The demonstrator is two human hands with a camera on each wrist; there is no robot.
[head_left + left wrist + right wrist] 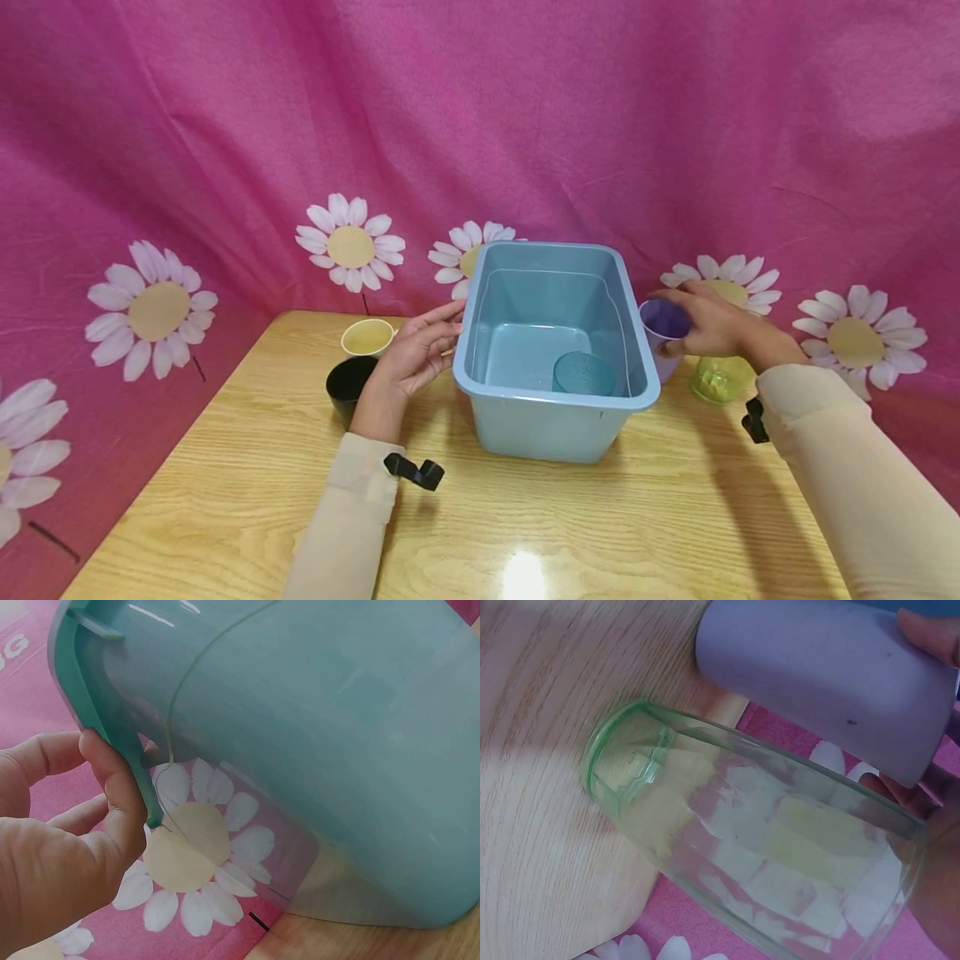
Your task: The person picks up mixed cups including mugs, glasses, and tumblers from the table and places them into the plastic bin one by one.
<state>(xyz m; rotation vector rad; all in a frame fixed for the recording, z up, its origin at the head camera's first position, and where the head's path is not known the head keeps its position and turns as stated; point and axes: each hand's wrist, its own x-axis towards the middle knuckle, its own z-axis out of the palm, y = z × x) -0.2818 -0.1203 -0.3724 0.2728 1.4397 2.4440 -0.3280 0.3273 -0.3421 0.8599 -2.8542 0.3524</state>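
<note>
A blue-grey plastic tub (pixel 551 429) stands upright on the table, with a teal translucent cup (pixel 583 375) in its near right part. My left hand (pixel 420 352) is at the tub's left side; in the left wrist view its curled fingers (pixel 112 776) hold the rim. To the right of the tub, my right hand (pixel 708 323) grips a purple cup (pixel 666 320) near its rim, thumb on the near side and fingers around the far side. Beside that cup, a clear yellow-green tumbler (pixel 727 825) stands close under my right wrist, partly hidden by it in the head view.
Left of my left hand stand a cream cup with a yellow inside (pixel 367 337) and a black cup (pixel 347 385). The wooden table (pixel 247 475) ends at a pink curtain (pixel 480 125) printed with white flowers, which hangs right behind the tub.
</note>
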